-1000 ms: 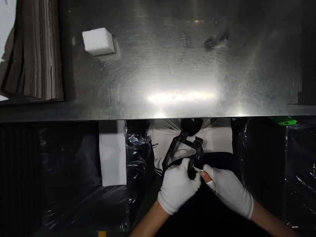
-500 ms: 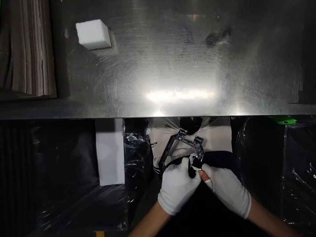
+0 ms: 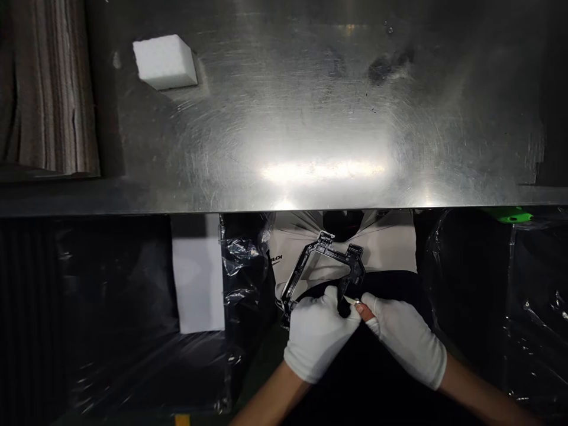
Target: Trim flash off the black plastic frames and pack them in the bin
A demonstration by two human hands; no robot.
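The left hand (image 3: 320, 334), gloved, is closed on the lower end of a black angular frame (image 3: 341, 255), seemingly to steady it over the lap, while the right hand (image 3: 397, 331), a bare fingertip showing, pinches a small pale blade-like piece (image 3: 350, 300) against that end, probably for fine control. Beyond them lies the metal table (image 3: 284, 118), with a white block (image 3: 165, 62) and stacked brown sheets (image 3: 55, 89) toward the left, likely set aside to leave working room.
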